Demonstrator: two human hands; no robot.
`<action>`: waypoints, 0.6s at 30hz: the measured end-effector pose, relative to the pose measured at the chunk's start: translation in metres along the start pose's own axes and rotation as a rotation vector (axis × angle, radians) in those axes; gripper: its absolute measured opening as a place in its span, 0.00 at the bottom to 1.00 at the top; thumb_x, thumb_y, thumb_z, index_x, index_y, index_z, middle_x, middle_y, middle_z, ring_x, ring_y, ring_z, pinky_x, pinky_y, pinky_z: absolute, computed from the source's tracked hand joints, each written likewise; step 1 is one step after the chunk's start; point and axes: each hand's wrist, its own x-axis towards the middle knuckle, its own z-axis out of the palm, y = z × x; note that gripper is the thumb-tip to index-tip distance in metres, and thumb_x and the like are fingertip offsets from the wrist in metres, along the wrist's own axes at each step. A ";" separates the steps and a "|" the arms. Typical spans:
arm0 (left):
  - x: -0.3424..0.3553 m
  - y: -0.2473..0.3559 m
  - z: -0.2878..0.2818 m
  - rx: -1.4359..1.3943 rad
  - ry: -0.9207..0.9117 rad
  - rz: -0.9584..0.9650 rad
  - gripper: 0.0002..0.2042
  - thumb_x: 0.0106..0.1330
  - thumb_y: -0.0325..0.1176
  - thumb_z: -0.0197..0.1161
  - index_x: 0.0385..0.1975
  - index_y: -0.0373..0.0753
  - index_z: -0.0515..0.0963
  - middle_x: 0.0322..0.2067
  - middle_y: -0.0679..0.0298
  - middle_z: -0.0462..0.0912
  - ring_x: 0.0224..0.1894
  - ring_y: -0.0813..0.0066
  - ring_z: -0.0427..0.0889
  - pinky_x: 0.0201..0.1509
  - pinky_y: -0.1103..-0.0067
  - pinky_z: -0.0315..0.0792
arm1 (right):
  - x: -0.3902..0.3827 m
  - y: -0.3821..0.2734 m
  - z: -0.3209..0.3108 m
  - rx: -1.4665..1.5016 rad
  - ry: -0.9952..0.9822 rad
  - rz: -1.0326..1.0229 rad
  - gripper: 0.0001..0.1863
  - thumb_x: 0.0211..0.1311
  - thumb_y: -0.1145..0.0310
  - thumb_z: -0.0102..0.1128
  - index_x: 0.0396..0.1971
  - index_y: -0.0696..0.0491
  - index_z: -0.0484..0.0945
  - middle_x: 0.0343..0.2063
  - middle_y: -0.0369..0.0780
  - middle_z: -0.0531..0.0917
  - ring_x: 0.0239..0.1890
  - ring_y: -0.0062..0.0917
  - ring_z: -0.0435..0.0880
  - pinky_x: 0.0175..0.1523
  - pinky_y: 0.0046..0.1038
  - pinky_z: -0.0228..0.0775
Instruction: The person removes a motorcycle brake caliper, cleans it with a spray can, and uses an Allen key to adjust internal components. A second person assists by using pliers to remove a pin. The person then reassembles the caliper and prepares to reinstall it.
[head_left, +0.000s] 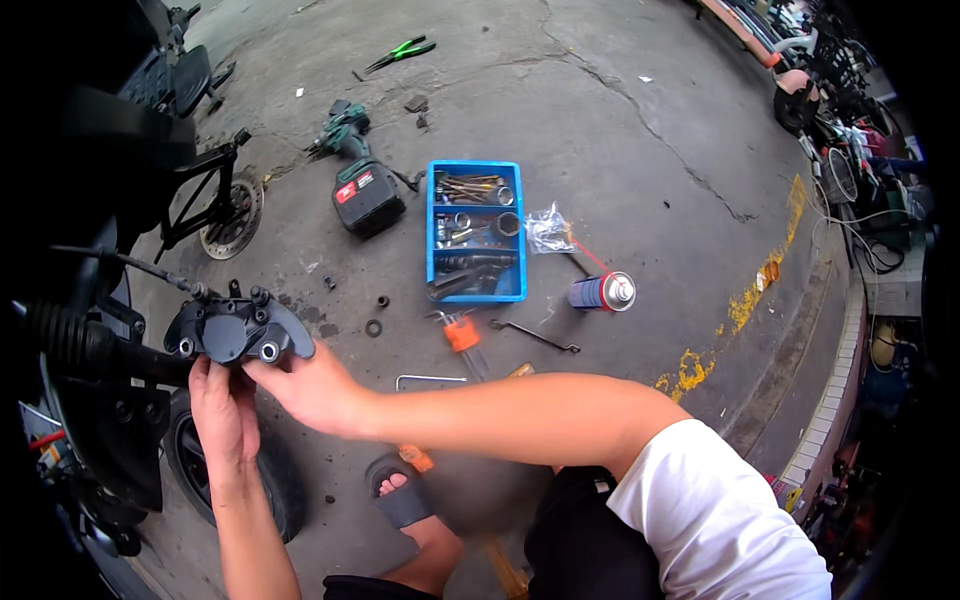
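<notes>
A black brake caliper point(240, 322) sits beside the fork leg with a ribbed rubber boot point(60, 335), at the left of the head view. A hose runs to its top left. My left hand point(224, 412) holds the caliper from below, fingers pressed together against its lower edge. From the right, my right hand point(318, 390) grips its lower right corner, with the thumb near a round bolt hole. The fingertips of both hands are partly hidden under the caliper. A wheel with a black tyre point(285, 485) lies below, behind my left forearm.
A blue tray point(523, 250) of sockets and bits stands ahead. Around it lie a cordless impact wrench point(368, 200), green-handled pliers point(402, 53), a spray can point(602, 292), a spanner point(538, 336) and an orange-handled tool point(462, 333). A brake disc point(240, 217) shows farther left.
</notes>
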 end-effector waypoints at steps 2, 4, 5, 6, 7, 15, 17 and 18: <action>0.002 -0.001 -0.002 0.001 0.001 0.000 0.13 0.76 0.29 0.54 0.56 0.30 0.74 0.52 0.58 0.81 0.55 0.70 0.80 0.63 0.73 0.71 | -0.002 -0.004 0.001 -0.075 0.012 0.022 0.18 0.67 0.61 0.60 0.48 0.60 0.78 0.41 0.48 0.86 0.45 0.35 0.85 0.53 0.35 0.74; 0.002 -0.003 0.002 -0.010 0.023 0.012 0.13 0.76 0.29 0.54 0.55 0.30 0.73 0.52 0.57 0.81 0.55 0.70 0.80 0.64 0.73 0.71 | -0.002 -0.006 -0.001 -0.134 0.026 0.022 0.18 0.67 0.62 0.59 0.48 0.61 0.78 0.41 0.51 0.86 0.44 0.41 0.85 0.52 0.37 0.74; 0.001 -0.005 0.003 -0.016 0.034 0.024 0.13 0.76 0.28 0.54 0.55 0.29 0.73 0.52 0.57 0.81 0.55 0.70 0.80 0.64 0.73 0.71 | -0.002 -0.003 0.001 -0.156 0.029 0.021 0.18 0.67 0.62 0.59 0.47 0.61 0.78 0.40 0.52 0.86 0.44 0.44 0.85 0.51 0.38 0.75; 0.001 -0.006 0.004 -0.023 0.045 0.037 0.13 0.76 0.28 0.53 0.55 0.29 0.73 0.52 0.57 0.81 0.55 0.70 0.80 0.64 0.73 0.71 | -0.002 0.003 0.002 -0.225 0.027 -0.034 0.18 0.67 0.62 0.59 0.47 0.61 0.77 0.40 0.53 0.86 0.44 0.46 0.84 0.51 0.39 0.75; 0.003 -0.007 0.003 -0.027 0.047 0.040 0.13 0.76 0.28 0.53 0.55 0.29 0.73 0.52 0.57 0.81 0.55 0.70 0.80 0.63 0.73 0.71 | 0.000 0.009 0.004 -0.294 0.026 -0.090 0.18 0.67 0.63 0.59 0.47 0.62 0.77 0.40 0.54 0.85 0.44 0.48 0.84 0.50 0.39 0.75; 0.003 -0.010 0.006 -0.055 0.067 0.044 0.14 0.75 0.26 0.52 0.56 0.31 0.73 0.52 0.56 0.82 0.55 0.66 0.81 0.63 0.69 0.74 | -0.004 -0.004 0.003 -0.124 0.059 0.024 0.18 0.66 0.63 0.59 0.47 0.62 0.76 0.40 0.53 0.85 0.44 0.47 0.84 0.51 0.39 0.74; 0.003 -0.007 0.008 -0.048 0.053 0.029 0.14 0.75 0.26 0.52 0.57 0.31 0.74 0.53 0.56 0.81 0.55 0.66 0.81 0.63 0.69 0.73 | -0.003 -0.002 0.002 -0.139 0.070 0.050 0.18 0.65 0.63 0.60 0.47 0.61 0.76 0.40 0.52 0.86 0.44 0.44 0.85 0.51 0.39 0.74; 0.001 -0.004 0.008 -0.044 0.032 0.024 0.14 0.75 0.26 0.52 0.57 0.31 0.74 0.53 0.56 0.81 0.55 0.66 0.81 0.64 0.69 0.73 | -0.001 0.000 0.002 -0.107 0.063 0.023 0.18 0.66 0.63 0.59 0.47 0.61 0.76 0.40 0.50 0.86 0.45 0.43 0.85 0.52 0.39 0.74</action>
